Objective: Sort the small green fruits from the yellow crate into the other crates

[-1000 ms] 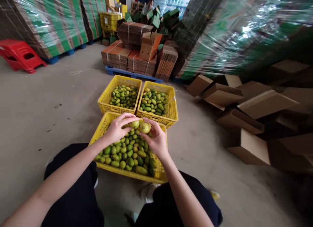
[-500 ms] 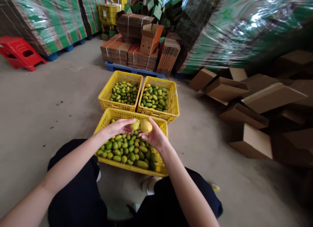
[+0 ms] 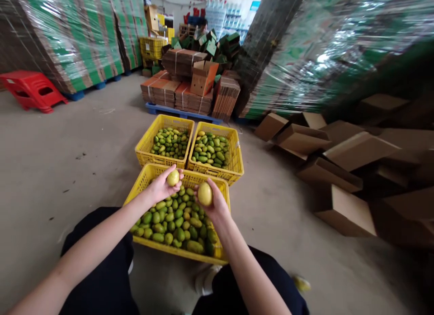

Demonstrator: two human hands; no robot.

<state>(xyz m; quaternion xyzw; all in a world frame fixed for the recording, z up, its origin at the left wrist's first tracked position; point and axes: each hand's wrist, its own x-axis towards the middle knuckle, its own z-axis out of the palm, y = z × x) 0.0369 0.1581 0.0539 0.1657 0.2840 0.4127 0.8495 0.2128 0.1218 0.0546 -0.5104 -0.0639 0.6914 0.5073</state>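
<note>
My left hand (image 3: 163, 184) is closed around a yellow-green mango (image 3: 172, 178), held above the near yellow crate (image 3: 135, 193). Apart from it, to the right and slightly closer to me, my right hand (image 3: 217, 202) grips a paler yellow mango (image 3: 205, 194) over the same crate. Below both hands lie many small green and yellowish mangoes (image 3: 179, 222), which fill much of the crate. Parts of the crate's far side are hidden behind my hands.
Two more yellow crates of mangoes, left (image 3: 144, 143) and right (image 3: 237, 156), stand just beyond. Bundled flat cardboard (image 3: 195, 100) sits on a blue pallet (image 3: 162, 110). Open cardboard boxes (image 3: 352, 208) lie at the right. A red stool (image 3: 32, 88) and wrapped pallet stacks (image 3: 81, 34) are left.
My hands have drawn apart, each with its mango. The left has shifted left and the right hand is lower in view. The whole scene sits lower as the camera tilts up.
</note>
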